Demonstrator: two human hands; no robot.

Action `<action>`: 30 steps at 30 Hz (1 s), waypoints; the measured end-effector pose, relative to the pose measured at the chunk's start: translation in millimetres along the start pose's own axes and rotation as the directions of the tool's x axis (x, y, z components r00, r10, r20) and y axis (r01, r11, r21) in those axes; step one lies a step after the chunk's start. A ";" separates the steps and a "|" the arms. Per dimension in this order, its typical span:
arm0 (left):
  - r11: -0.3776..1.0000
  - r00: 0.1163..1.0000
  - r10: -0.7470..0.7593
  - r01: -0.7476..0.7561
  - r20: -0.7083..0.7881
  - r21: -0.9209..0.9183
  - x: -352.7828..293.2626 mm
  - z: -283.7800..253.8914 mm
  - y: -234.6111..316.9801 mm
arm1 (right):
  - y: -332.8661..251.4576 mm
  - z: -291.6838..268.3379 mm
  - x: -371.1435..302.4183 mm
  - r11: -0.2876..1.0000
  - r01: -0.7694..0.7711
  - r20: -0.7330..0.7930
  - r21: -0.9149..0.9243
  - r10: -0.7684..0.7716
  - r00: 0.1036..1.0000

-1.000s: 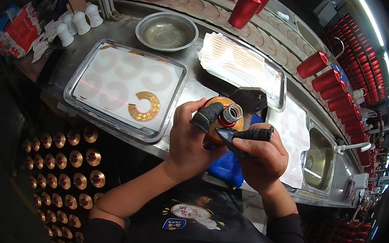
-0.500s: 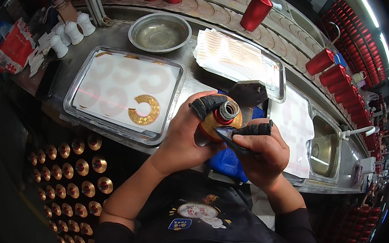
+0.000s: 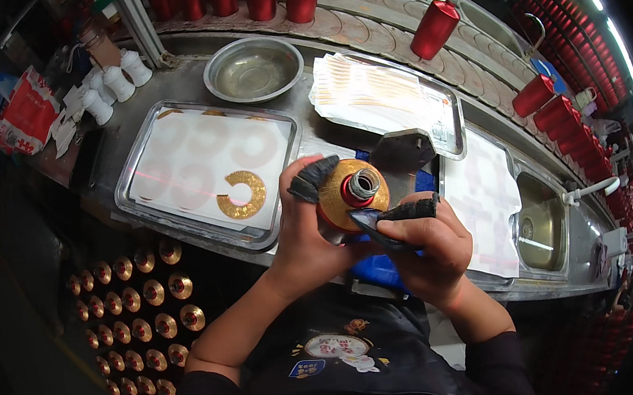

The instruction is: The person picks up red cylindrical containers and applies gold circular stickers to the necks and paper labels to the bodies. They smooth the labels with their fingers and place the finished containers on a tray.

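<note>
My left hand (image 3: pixel 299 238) is wrapped around a red bottle (image 3: pixel 339 195) whose neck faces up. A gold sheet covers its shoulder around the red collar and the threaded metal neck. The left thumb wears a black finger cover and lies at the shoulder's left edge. My right hand (image 3: pixel 434 251) is closed on a dark flat scraper (image 3: pixel 369 221), its tip touching the near side of the gold shoulder. Another black cover is on a right finger. To the left, a C-shaped gold decal (image 3: pixel 242 196) lies on white paper in a metal tray (image 3: pixel 124 188).
A metal bowl (image 3: pixel 254 70) stands behind the tray. Beside it, another tray (image 3: pixel 454 123) holds stacked decal sheets. A dark angular plate (image 3: pixel 403 151) stands just behind the bottle. Red bottles (image 3: pixel 435 29) line the conveyor. A sink (image 3: pixel 543 224) is at right; several gold-topped bottles (image 3: pixel 154 293) stand lower left.
My left thumb has moved left, off the neck area, exposing more of the gold shoulder. The scraper stays against the near side. The whole view has shifted slightly.
</note>
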State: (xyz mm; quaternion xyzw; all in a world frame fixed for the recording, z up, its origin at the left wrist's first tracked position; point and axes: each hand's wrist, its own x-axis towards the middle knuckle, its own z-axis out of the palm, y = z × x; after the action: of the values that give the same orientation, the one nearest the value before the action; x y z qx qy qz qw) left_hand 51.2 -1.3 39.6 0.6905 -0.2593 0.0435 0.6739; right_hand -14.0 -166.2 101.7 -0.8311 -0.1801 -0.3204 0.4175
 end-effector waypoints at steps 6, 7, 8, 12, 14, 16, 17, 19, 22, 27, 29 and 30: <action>0.904 0.985 0.169 -0.172 0.045 0.391 -5.2 0.9 -6.9 | -0.3 3.9 -0.1 1.000 -0.006 -0.036 -0.022 0.006 0.999; 0.848 0.978 0.207 -0.174 -0.009 0.500 -10.5 6.5 -9.3 | -1.2 7.7 -0.8 0.999 0.042 -0.027 -0.028 -0.043 0.999; 0.780 0.961 0.272 -0.195 -0.042 0.595 -14.6 13.1 -13.2 | -1.8 9.0 -1.4 0.996 0.065 -0.039 -0.052 -0.067 0.997; 0.928 0.960 0.217 -0.146 -0.179 0.343 -19.6 22.9 -27.9 | -3.8 16.9 -7.3 0.961 0.278 0.181 -0.006 -0.272 0.945; 0.930 0.963 0.205 -0.136 -0.174 0.342 -18.5 19.8 -28.5 | -3.6 14.3 -10.9 0.974 0.224 0.050 0.036 -0.226 0.973; 0.897 0.961 0.236 -0.158 -0.143 0.413 -17.5 17.4 -25.2 | -1.4 9.5 -13.8 0.986 0.139 -0.130 -0.093 -0.150 0.980; 0.837 0.949 0.288 -0.186 -0.127 0.515 -16.5 17.0 -23.2 | 2.6 8.0 -13.0 0.985 0.122 -0.048 -0.120 -0.128 0.991; 0.857 0.955 0.273 -0.188 -0.114 0.479 -14.3 16.6 -18.0 | 6.6 4.3 -12.5 0.980 0.197 0.034 -0.020 -0.196 0.980; 0.880 0.968 0.220 -0.141 -0.125 0.454 -12.7 19.0 -11.4 | 11.5 -1.4 -9.7 0.994 0.113 -0.086 -0.004 -0.113 0.990; 0.890 0.972 0.221 -0.166 -0.082 0.425 -7.5 12.1 -4.6 | 9.5 -9.9 -9.9 0.980 -0.008 -0.027 0.198 0.013 1.000; 0.914 0.985 0.173 -0.158 -0.005 0.374 -2.4 4.0 -0.3 | 17.3 -10.6 -5.4 0.929 -0.316 0.005 0.191 0.321 0.947; 0.901 0.986 0.165 -0.165 0.035 0.401 -0.7 -0.5 2.7 | 23.4 -9.8 -2.6 0.871 -0.431 -0.013 0.235 0.446 0.895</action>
State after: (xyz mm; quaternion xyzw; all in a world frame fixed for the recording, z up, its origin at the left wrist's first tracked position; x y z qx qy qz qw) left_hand 49.6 -0.5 41.9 0.7898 -0.3025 0.1527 0.5113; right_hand -6.4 -188.0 90.8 -0.7860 -0.0079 -0.2223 0.5768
